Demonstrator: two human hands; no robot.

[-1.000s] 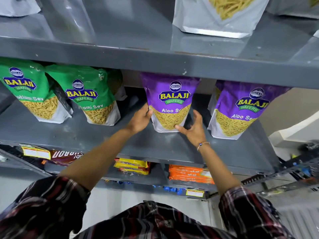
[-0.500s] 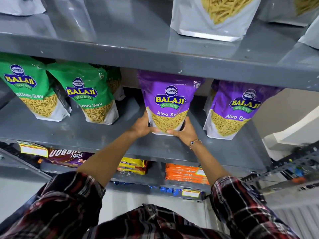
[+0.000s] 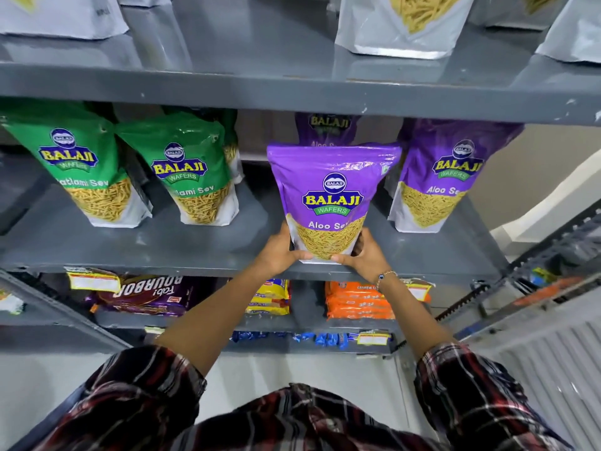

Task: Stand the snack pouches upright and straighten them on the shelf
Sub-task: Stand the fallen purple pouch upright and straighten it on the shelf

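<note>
A purple pouch [image 3: 331,200] marked Balaji Wafers and Aloo Sev stands upright at the middle of the frame, its base at the front edge of the grey shelf [image 3: 227,242]. The left hand [image 3: 279,252] clasps its lower left corner and the right hand [image 3: 366,257] its lower right corner; the fingers [image 3: 300,255] of both hands are closed on the pouch, thumbs lying across the bottom of the clear window that shows the yellow snack, the other fingers tucked behind where they cannot be seen. The pouch's top seal spreads wide and reaches up toward the shelf board above [image 3: 292,92]. Directly behind it, partly hidden, the top of another purple pouch [image 3: 327,128] shows. To the right of the frame a third purple pouch [image 3: 452,177] stands farther back on the same shelf, well apart from the hands. To the left stand two green pouches [image 3: 182,170], the one at the far left [image 3: 74,164] leaning a little. A beaded bracelet [image 3: 385,277] circles the right wrist, and plaid sleeves [image 3: 136,395] fill the bottom of the frame. On the lower shelf sit a brown biscuit pack [image 3: 146,292], yellow packs [image 3: 270,296] and orange packs [image 3: 357,302]. Silver-white pouches [image 3: 400,27] line the top shelf.
</note>
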